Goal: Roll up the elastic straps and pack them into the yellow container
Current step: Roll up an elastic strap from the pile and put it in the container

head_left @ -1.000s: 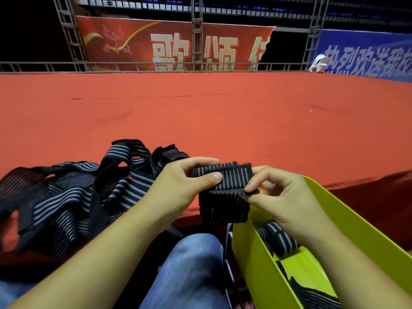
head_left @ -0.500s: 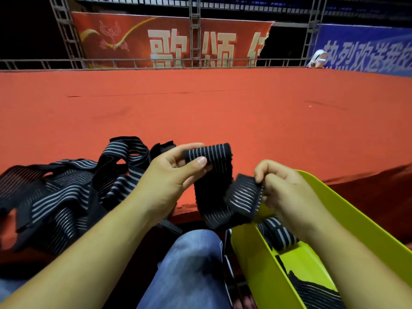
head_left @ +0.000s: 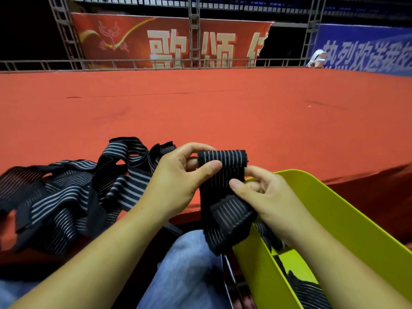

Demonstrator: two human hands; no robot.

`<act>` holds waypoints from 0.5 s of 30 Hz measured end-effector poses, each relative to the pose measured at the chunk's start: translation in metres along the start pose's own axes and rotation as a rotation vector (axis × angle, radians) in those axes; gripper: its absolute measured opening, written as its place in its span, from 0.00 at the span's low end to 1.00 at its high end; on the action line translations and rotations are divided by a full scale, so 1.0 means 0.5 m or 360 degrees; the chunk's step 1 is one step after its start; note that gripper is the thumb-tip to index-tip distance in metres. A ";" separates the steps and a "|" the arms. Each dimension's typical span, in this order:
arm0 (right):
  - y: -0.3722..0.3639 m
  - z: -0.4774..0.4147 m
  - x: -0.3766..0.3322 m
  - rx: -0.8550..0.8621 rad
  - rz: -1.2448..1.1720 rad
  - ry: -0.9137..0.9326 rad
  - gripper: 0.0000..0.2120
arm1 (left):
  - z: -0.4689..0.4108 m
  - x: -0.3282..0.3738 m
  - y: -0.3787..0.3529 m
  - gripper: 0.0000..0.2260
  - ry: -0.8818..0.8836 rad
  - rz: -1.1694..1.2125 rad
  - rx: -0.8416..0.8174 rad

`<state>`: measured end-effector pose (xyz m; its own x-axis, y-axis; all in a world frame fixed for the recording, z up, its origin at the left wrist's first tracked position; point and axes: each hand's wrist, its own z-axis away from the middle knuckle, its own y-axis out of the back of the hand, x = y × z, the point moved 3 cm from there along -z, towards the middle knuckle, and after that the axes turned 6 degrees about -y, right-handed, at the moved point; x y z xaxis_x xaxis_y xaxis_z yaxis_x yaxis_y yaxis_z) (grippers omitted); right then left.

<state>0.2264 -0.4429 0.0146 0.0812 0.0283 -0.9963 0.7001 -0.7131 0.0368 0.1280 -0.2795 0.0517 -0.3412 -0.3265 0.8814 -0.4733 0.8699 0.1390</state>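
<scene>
An event venue, likely an arena or hall dressed for a ceremony, was indicated. A broad stage laid with red carpet was seen, bounded at the back by a low metal railing. Behind it, a red banner and a blue banner bearing large Chinese characters were hung among metal truss towers, and dark tiered stands were dimly made out above.

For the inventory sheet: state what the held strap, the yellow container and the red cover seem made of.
The strap looks like woven elastic fabric: matte black, thin pale ribs, folding limply. The container is likely moulded plastic: smooth yellow, soft sheen, thin rigid walls. The cover is probably felt-like cloth or carpet: matte red, faintly creased.
</scene>
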 end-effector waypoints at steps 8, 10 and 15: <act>-0.005 0.006 -0.016 -0.0078 0.0016 0.0046 0.15 | -0.002 0.017 0.000 0.10 -0.0064 0.0094 0.0047; 0.003 0.008 -0.026 0.0001 0.0011 0.0100 0.11 | -0.003 0.024 0.003 0.08 -0.0083 0.0024 0.0053; 0.016 0.010 -0.035 0.0150 0.0334 0.0433 0.32 | 0.000 0.027 0.000 0.08 -0.0099 0.0049 -0.0044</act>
<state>0.2270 -0.4523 0.0321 0.4112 0.0510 -0.9101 0.5806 -0.7844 0.2184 0.1232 -0.2841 0.0635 -0.4055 -0.3214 0.8557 -0.4398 0.8893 0.1256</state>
